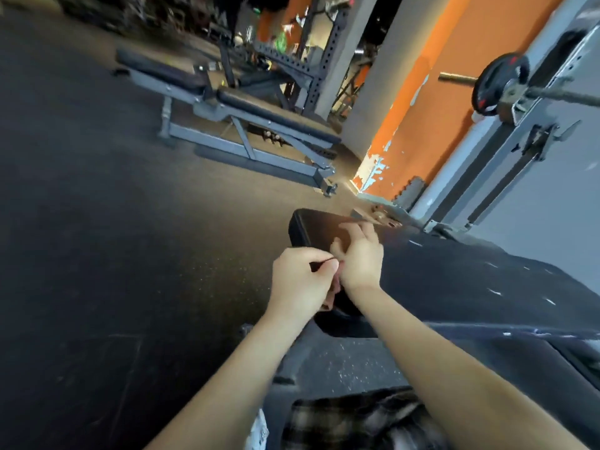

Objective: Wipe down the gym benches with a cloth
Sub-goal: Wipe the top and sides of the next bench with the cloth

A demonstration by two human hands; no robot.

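pinching cloth [345, 306] in left hand [302, 282]; right hand [360, 254] fingers loosely spread above bench pad [454, 280].

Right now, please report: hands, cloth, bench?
Left hand pinches dark cloth. Right hand beside it, grip unclear. Bench pad under both. Second bench farther off, untouched.

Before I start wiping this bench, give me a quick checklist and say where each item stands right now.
1. Cloth held: ok. The left hand pinches the edge of a dark cloth.
2. Cloth spread open: cannot tell. It is dark against the dark pad.
3. Right hand free: ok. Its fingers are relaxed over the pad.
4. Near bench pad within reach: ok. It lies directly under both hands.
5. Pad clear of things: ok where visible. Only pale flecks show.
6. Second bench wiped: cannot tell. It stands apart across the floor.
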